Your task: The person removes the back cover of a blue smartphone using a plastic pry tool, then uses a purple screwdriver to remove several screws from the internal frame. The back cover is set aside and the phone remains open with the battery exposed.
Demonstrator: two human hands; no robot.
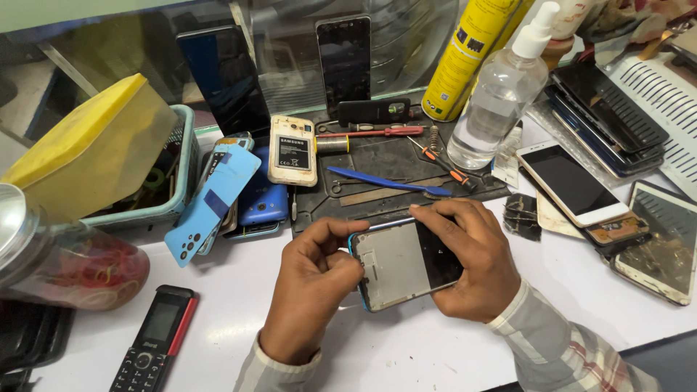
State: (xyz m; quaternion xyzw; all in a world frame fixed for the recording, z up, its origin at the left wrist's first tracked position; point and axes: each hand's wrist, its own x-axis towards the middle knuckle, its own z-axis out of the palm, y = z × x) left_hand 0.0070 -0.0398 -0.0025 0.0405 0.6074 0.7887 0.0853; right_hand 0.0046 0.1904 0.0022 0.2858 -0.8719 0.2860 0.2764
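The phone frame is blue-edged, grey and black inside. A sleeve shows pale plaid with red stripes. The bench is white, the work mat dark. The keypad phone is black with red sides, the spray can yellow, the box lid yellow, the pry tool blue.

One camera, on head. Looks down and forward at white bench, close up. Far edge at top, near edge bottom right.
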